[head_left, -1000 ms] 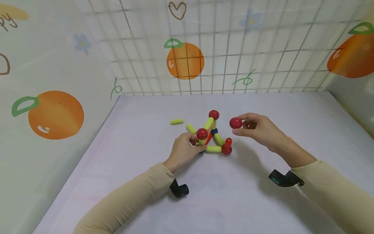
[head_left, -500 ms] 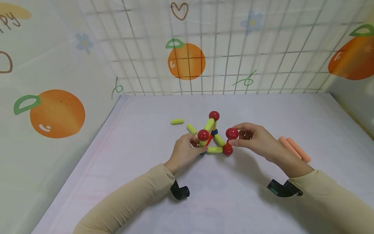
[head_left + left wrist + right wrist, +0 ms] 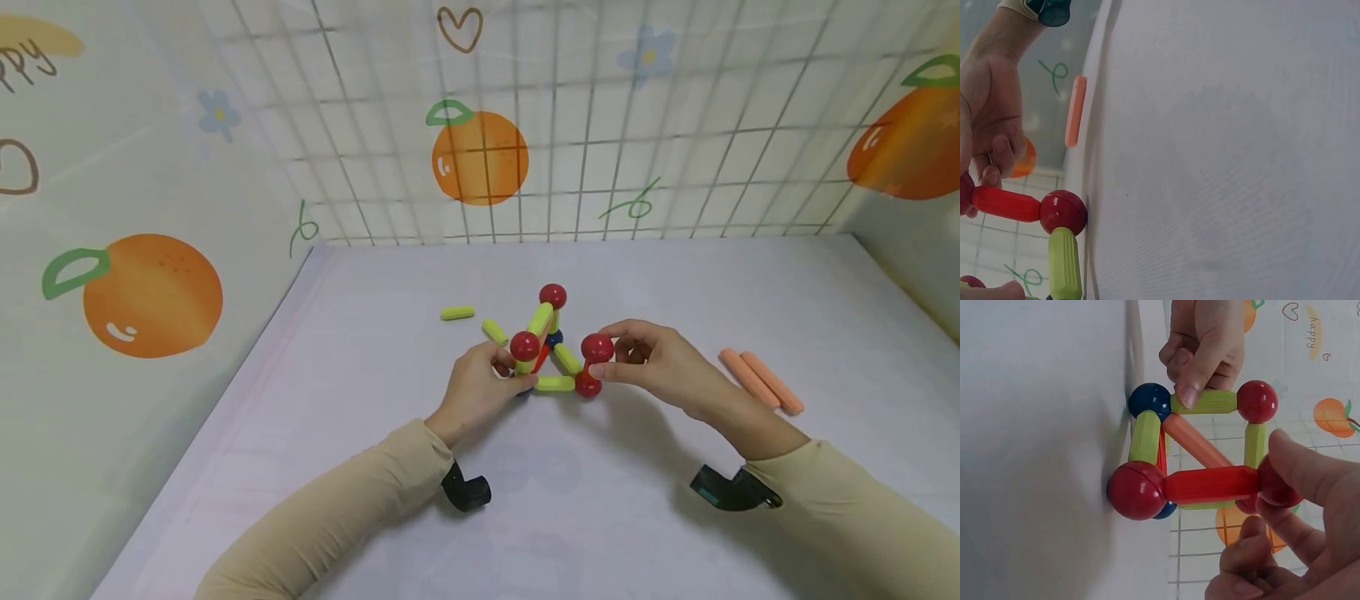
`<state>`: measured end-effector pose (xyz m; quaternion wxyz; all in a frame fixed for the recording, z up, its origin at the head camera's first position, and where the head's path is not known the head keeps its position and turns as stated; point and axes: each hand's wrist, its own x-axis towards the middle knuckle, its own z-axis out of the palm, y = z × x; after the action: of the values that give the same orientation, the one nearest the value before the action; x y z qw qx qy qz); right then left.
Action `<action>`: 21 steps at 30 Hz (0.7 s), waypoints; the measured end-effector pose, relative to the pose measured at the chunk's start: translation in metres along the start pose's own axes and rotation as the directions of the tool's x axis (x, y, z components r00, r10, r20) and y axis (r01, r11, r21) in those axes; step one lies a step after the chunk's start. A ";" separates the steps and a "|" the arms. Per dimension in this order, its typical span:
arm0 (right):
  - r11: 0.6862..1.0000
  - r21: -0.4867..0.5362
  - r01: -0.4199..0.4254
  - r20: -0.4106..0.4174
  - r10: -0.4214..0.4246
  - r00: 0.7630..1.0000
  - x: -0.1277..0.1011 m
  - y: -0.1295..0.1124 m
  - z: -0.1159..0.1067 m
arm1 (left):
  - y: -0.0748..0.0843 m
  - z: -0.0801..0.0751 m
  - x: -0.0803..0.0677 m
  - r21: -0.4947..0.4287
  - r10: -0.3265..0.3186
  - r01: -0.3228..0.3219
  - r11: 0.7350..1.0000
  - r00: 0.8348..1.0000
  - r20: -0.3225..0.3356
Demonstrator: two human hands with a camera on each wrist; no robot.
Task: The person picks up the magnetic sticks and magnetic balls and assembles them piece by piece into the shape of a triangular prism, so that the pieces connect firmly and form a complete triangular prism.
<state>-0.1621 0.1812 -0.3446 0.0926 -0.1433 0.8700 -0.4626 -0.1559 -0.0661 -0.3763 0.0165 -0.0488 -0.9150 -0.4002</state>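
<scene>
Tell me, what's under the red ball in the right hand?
A short red stick stands under the red ball, ending in another red ball on the table. The right hand hides the ball's far side.

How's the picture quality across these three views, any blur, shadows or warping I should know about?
Head view: even, soft light, faint shadows under the arms, and the wire grid bows toward the edges. Left wrist view: the image is turned sideways, the right hand close and soft, the table a plain grey expanse. Right wrist view: also sideways, the red ball sharp, the right hand's fingers near and slightly blurred.
</scene>
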 end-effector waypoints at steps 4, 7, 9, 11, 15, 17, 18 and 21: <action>1.000 -0.002 -0.009 -0.002 0.009 1.000 -0.001 0.001 0.000 | 0.000 0.001 0.002 0.000 0.005 -0.005 1.000 1.000 -0.006; 1.000 0.004 -0.010 -0.002 0.010 1.000 -0.002 0.003 0.000 | 0.000 0.002 0.003 -0.003 0.003 -0.003 1.000 1.000 -0.002; 1.000 0.002 -0.009 -0.007 0.009 1.000 -0.003 0.004 0.001 | 0.000 0.004 0.003 -0.004 -0.003 0.003 1.000 1.000 0.003; 1.000 -0.003 -0.010 -0.011 0.010 1.000 -0.004 0.005 0.000 | 0.001 0.005 0.004 -0.002 0.000 0.000 1.000 1.000 0.005; 1.000 -0.016 -0.013 -0.015 0.013 1.000 -0.004 0.006 -0.001 | 0.001 0.007 0.006 0.004 -0.006 0.006 1.000 1.000 0.006; 1.000 -0.011 -0.011 -0.014 0.011 1.000 -0.003 0.007 -0.002 | 0.001 0.007 0.007 0.004 -0.008 0.008 1.000 1.000 0.010; 1.000 -0.010 -0.011 -0.015 0.010 1.000 -0.003 0.008 -0.002 | 0.001 0.007 0.007 0.001 -0.007 0.007 1.000 1.000 0.016; 1.000 -0.009 -0.014 -0.014 0.014 1.000 -0.003 0.008 -0.003 | 0.000 0.006 0.008 -0.009 -0.003 0.004 1.000 0.999 0.038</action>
<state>-0.1611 0.1885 -0.3498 0.0892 -0.1345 0.8738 -0.4588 -0.1635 -0.0615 -0.3795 -0.0017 -0.0548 -0.9133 -0.4036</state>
